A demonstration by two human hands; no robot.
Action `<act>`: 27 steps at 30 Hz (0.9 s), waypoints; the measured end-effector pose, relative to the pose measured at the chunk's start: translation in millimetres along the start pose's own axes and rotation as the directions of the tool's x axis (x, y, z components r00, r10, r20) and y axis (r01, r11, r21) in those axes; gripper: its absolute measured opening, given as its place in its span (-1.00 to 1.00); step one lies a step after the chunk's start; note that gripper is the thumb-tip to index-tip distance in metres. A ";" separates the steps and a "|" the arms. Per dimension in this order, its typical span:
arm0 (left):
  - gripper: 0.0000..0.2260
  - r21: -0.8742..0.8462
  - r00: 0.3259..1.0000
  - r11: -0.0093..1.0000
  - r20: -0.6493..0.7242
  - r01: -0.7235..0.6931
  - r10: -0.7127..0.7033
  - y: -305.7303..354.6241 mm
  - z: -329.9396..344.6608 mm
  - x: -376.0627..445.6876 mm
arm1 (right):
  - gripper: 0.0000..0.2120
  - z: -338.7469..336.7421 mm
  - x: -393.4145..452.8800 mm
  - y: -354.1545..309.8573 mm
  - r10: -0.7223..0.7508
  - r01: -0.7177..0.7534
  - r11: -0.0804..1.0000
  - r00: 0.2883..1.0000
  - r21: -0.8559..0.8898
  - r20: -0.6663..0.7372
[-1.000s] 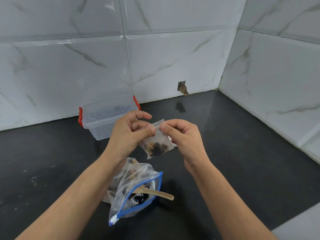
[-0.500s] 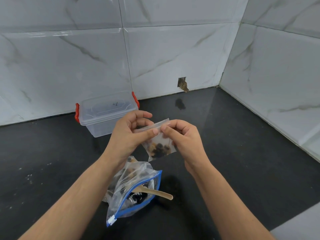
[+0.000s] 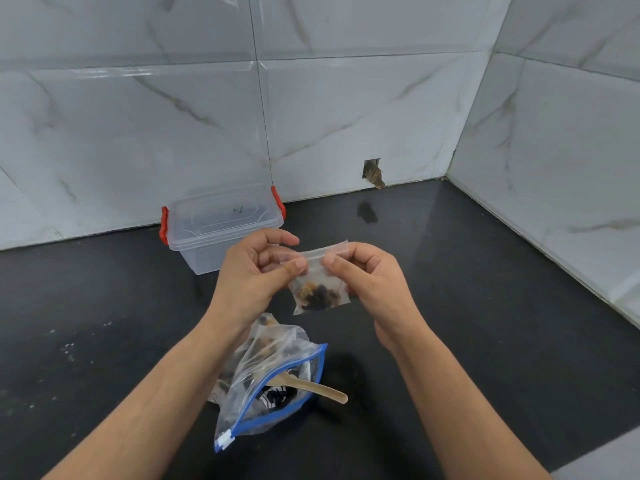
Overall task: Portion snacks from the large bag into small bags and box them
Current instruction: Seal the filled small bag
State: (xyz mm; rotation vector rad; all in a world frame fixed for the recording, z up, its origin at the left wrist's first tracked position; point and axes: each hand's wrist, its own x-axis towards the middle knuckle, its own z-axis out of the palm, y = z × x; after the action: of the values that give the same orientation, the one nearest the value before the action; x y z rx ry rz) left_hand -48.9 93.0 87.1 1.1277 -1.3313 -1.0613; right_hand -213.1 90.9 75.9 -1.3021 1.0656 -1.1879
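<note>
A small clear bag (image 3: 318, 292) with dark and tan snack pieces hangs in the air above the black counter. My left hand (image 3: 256, 275) pinches its top strip at the left end, and my right hand (image 3: 367, 278) pinches the same strip at the right. Below them lies the large zip bag (image 3: 273, 386) with a blue seal, its mouth open, and a wooden spoon (image 3: 318, 391) sticking out of it. A clear plastic box (image 3: 221, 230) with red latches and its lid on stands behind my left hand, by the wall.
The black counter (image 3: 485, 323) meets marble-tiled walls at the back and right. A small hole (image 3: 372, 173) is cut in the back wall near the corner. A pale surface edge shows at the bottom right.
My two thumbs have slid slightly apart along the small bag's top strip, and the bag hangs a little flatter. The view has shifted slightly.
</note>
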 end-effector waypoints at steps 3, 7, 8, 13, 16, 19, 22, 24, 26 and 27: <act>-0.80 0.006 1.000 1.000 -0.005 0.018 -0.018 0.8 0.5 -0.5 | -0.91 -0.4 1.4 -1.3 0.003 -0.002 1.000 1.000 -0.004 0.023; -0.75 -0.004 0.997 0.998 -0.032 0.068 -0.068 1.3 -1.5 -1.3 | -0.90 -2.6 3.2 1.4 0.008 -0.008 1.000 1.000 0.002 -0.014; -0.75 -0.009 0.997 0.997 -0.028 0.078 -0.078 1.7 -2.0 -1.9 | -0.89 -2.5 3.5 2.3 0.010 -0.009 1.000 1.000 0.015 -0.027; -0.76 0.008 0.996 0.996 -0.013 0.086 -0.085 4.8 -3.3 -2.6 | -0.91 -5.3 4.5 2.0 0.034 -0.034 0.999 0.999 0.023 -0.008; -0.77 0.026 0.997 0.997 -0.028 0.074 -0.073 6.3 -3.4 -2.7 | -0.84 -9.0 4.7 -2.6 0.061 -0.058 0.998 0.992 -0.029 0.113; -0.78 0.058 0.999 0.997 -0.026 0.048 -0.047 6.3 -1.3 -3.8 | -0.89 -3.9 4.2 -5.7 0.006 0.005 0.996 0.991 -0.086 0.134; -0.78 0.085 0.999 0.996 -0.041 0.026 -0.022 5.7 1.0 -4.7 | -0.96 2.2 5.1 -3.2 -0.059 0.066 0.987 0.997 -0.147 0.048; -0.76 0.148 0.999 0.989 -0.037 -0.007 0.012 5.5 1.1 -5.8 | -0.90 4.3 6.2 0.3 -0.106 0.099 0.964 0.994 -0.248 -0.014; -0.75 0.234 0.999 0.971 -0.013 -0.048 0.052 6.1 -0.2 -6.1 | -0.89 6.1 6.8 3.7 -0.137 0.115 0.937 0.990 -0.331 -0.043; -0.74 0.272 0.998 0.960 0.003 -0.062 0.063 6.6 -1.2 -5.9 | -0.91 7.1 6.9 5.1 -0.146 0.120 0.924 0.988 -0.363 -0.045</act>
State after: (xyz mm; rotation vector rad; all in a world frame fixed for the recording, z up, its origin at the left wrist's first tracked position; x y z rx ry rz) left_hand -48.1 100.0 92.7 1.2793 -1.5312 -0.8451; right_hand -205.1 84.6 71.5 -1.6470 1.3086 -1.1818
